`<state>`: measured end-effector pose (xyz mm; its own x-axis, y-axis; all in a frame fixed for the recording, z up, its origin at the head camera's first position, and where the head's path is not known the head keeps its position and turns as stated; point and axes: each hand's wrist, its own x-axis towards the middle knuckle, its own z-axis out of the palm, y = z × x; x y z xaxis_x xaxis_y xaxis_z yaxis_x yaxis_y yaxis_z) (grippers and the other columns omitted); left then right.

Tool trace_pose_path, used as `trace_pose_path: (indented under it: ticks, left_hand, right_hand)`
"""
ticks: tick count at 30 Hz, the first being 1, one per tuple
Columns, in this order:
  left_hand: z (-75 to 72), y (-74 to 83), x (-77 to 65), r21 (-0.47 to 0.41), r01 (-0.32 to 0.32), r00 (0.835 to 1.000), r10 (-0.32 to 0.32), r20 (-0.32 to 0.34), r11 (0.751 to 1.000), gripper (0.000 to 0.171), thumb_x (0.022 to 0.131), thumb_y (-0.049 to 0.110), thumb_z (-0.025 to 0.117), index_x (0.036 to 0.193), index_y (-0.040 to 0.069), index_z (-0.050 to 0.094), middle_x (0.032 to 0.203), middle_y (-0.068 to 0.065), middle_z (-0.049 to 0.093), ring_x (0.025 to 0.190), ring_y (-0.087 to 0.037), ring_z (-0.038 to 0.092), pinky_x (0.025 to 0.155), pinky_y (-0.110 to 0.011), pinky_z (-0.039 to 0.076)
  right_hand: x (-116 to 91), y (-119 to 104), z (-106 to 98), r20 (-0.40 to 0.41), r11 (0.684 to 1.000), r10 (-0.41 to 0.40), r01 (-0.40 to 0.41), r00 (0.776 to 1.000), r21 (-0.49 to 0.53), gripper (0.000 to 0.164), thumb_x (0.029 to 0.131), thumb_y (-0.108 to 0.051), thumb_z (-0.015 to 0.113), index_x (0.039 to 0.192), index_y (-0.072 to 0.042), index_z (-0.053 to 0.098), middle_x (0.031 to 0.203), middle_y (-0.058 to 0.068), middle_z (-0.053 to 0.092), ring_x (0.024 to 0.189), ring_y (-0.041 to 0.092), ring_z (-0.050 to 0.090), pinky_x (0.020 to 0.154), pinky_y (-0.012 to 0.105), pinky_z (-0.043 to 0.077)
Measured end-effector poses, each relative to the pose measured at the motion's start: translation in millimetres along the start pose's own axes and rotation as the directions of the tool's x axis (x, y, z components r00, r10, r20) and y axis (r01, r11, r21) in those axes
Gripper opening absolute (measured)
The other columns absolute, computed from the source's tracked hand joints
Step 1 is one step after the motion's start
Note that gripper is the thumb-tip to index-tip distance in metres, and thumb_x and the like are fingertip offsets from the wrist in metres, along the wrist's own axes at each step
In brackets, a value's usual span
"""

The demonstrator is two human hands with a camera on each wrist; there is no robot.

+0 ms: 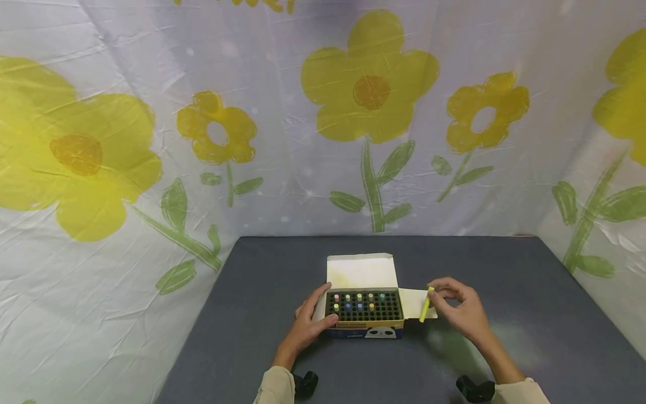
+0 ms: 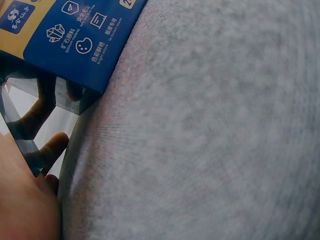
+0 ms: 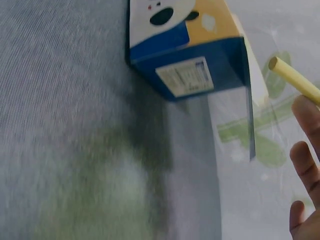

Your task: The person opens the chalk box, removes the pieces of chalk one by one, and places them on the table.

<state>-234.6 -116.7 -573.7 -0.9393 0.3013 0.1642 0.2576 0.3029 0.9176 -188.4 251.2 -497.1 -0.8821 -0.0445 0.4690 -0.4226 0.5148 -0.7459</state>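
A blue and yellow chalk box (image 1: 353, 331) with a panda picture sits on the table, its lid and right flap folded out. Its black insert (image 1: 391, 315) has rows of holes, and several coloured chalk sticks (image 1: 360, 307) stand in the two back rows. My left hand (image 1: 305, 325) grips the box's left end, thumb at the front corner and fingers toward the back. Right of the box, my right hand (image 1: 464, 311) pinches a yellow chalk stick (image 1: 425, 308) by its upper end, tilted, in front of the flap. In the right wrist view this chalk (image 3: 295, 79) is apart from the box.
The raised white lid (image 1: 360, 270) leans back behind the box, and the white side flap (image 1: 413, 302) sticks out to the right. A dark grey table (image 1: 252, 336) lies under everything. Behind it hangs a pale cloth (image 1: 282, 185) printed with yellow flowers.
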Motion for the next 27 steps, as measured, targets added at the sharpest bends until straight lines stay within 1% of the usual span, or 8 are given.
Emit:
trace_pose_path:
  ticks: [5, 7, 10, 12, 15, 19, 22, 27]
  left_hand:
    - [0.0, 0.2, 0.0, 0.011, 0.013, 1.0, -0.013, -0.009, 1.0, 0.074, 0.09, 0.035, 0.076, 0.154, 0.043, 0.04, 0.16, -0.001, 0.041, 0.14, -0.035, 0.037, 0.099, -0.062, 0.039]
    - [0.2, -0.1, 0.1, 0.017, 0.024, 1.0, -0.024, -0.014, 1.0, 0.073, 0.089, 0.037, 0.076, 0.153, 0.045, 0.04, 0.16, 0.0, 0.041, 0.139, -0.035, 0.036, 0.099, -0.063, 0.038]
    - [0.3, -0.6, 0.0, 0.027, 0.025, 1.0, -0.024, -0.016, 0.999, 0.073, 0.089, 0.037, 0.076, 0.153, 0.044, 0.041, 0.16, 0.0, 0.041, 0.139, -0.036, 0.035, 0.099, -0.064, 0.037]
    - [0.3, -1.2, -0.3, 0.031, 0.02, 1.0, -0.02, -0.015, 0.999, 0.074, 0.089, 0.037, 0.076, 0.154, 0.043, 0.041, 0.16, -0.002, 0.042, 0.139, -0.037, 0.034, 0.099, -0.066, 0.036]
    - [0.0, -0.9, -0.3, 0.024, 0.012, 1.0, -0.011, -0.01, 1.0, 0.074, 0.089, 0.036, 0.076, 0.154, 0.041, 0.041, 0.16, -0.004, 0.041, 0.14, -0.039, 0.032, 0.099, -0.067, 0.037]
    - [-0.5, -0.4, 0.3, 0.007, 0.021, 1.0, -0.021, -0.005, 1.0, 0.074, 0.089, 0.036, 0.076, 0.154, 0.043, 0.04, 0.16, -0.003, 0.04, 0.14, -0.038, 0.033, 0.1, -0.065, 0.038]
    - [-0.9, -0.1, 0.4, 0.01, 0.027, 1.0, -0.027, -0.003, 1.0, 0.073, 0.09, 0.036, 0.076, 0.153, 0.044, 0.04, 0.16, -0.003, 0.04, 0.14, -0.037, 0.034, 0.099, -0.065, 0.039]
    - [-1.0, 0.8, -0.4, 0.021, 0.026, 1.0, -0.026, -0.002, 0.999, 0.073, 0.09, 0.038, 0.076, 0.154, 0.044, 0.04, 0.16, -0.004, 0.04, 0.14, -0.039, 0.035, 0.097, -0.065, 0.04]
  right_hand:
    - [-6.5, 5.5, -12.8, 0.044, 0.998, 0.064, -0.062, 0.997, -0.03, 0.016, 0.096, -0.007, 0.069, 0.112, -0.006, 0.071, 0.083, -0.002, 0.077, 0.081, 0.007, 0.07, 0.081, 0.042, 0.051]
    - [-9.1, 8.2, -18.4, 0.067, 0.996, 0.091, -0.089, 0.994, -0.027, 0.015, 0.097, -0.009, 0.068, 0.112, -0.006, 0.07, 0.084, -0.002, 0.077, 0.083, 0.005, 0.07, 0.08, 0.046, 0.05]
    - [-13.4, 12.5, -26.4, 0.103, 0.99, 0.142, -0.14, 0.984, -0.03, 0.016, 0.099, -0.013, 0.067, 0.113, -0.005, 0.07, 0.087, 0.0, 0.077, 0.086, 0.001, 0.068, 0.078, 0.044, 0.05]
    - [-16.3, 15.3, -30.7, 0.131, 0.984, 0.178, -0.174, 0.975, -0.044, 0.018, 0.1, -0.016, 0.066, 0.114, -0.004, 0.069, 0.09, 0.002, 0.077, 0.086, 0.0, 0.068, 0.077, 0.039, 0.051]
    - [-20.4, 20.4, -34.7, 0.183, 0.973, 0.229, -0.221, 0.956, -0.066, 0.021, 0.101, -0.02, 0.065, 0.115, -0.005, 0.069, 0.089, 0.001, 0.077, 0.084, 0.003, 0.068, 0.076, 0.036, 0.054]
    - [-25.8, 28.5, -35.9, 0.275, 0.964, 0.266, -0.259, 0.924, -0.06, 0.023, 0.101, -0.022, 0.065, 0.115, -0.005, 0.068, 0.08, -0.002, 0.074, 0.08, 0.008, 0.067, 0.08, 0.044, 0.053]
    - [-30.1, 36.0, -34.6, 0.331, 0.968, 0.251, -0.247, 0.91, -0.055, 0.021, 0.101, -0.021, 0.065, 0.114, -0.005, 0.067, 0.075, -0.003, 0.073, 0.077, 0.011, 0.068, 0.079, 0.039, 0.048]
    - [-36.1, 47.7, -31.3, 0.368, 0.981, 0.195, -0.185, 0.909, -0.062, 0.018, 0.1, -0.018, 0.066, 0.111, -0.004, 0.068, 0.072, -0.006, 0.073, 0.07, 0.011, 0.068, 0.071, 0.028, 0.043]
